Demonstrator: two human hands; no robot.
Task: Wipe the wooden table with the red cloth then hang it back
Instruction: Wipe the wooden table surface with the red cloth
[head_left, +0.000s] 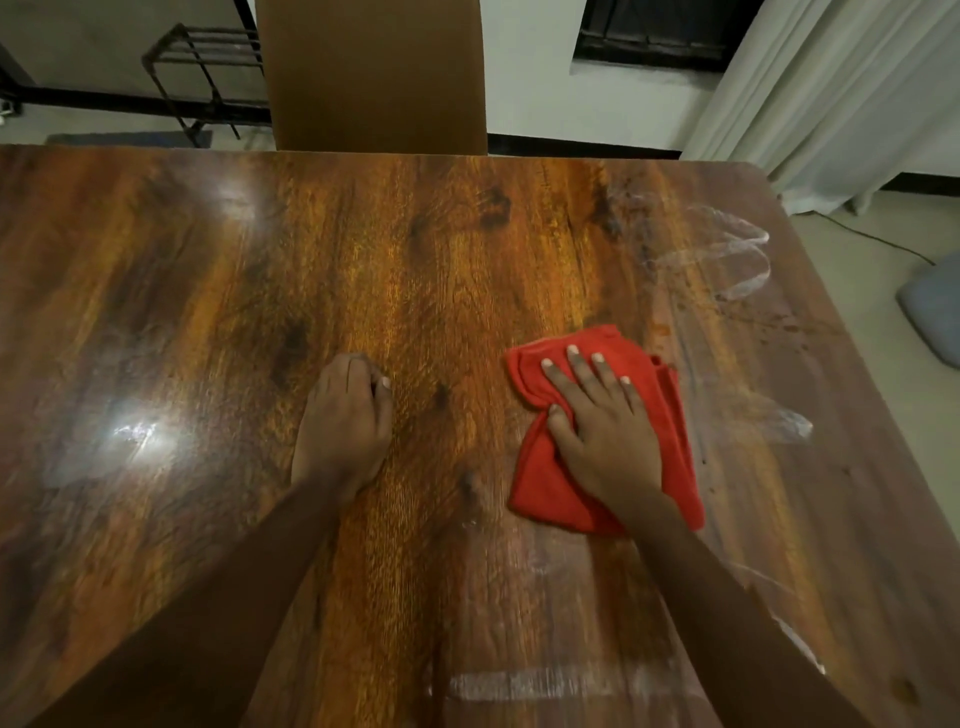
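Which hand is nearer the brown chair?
Left. The left hand rests on the table directly facing the chair; the right hand presses the red cloth off to its right.

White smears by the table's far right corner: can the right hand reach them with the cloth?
Probably yes: the right hand lies flat on the red cloth, with only bare table between it and the smears.

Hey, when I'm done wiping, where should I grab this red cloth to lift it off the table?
Probably the bunched fold beside the right hand's thumb, from above. The red cloth lies flat on the table, so its edges give little to pinch, while that raised fold fits between thumb and fingers.
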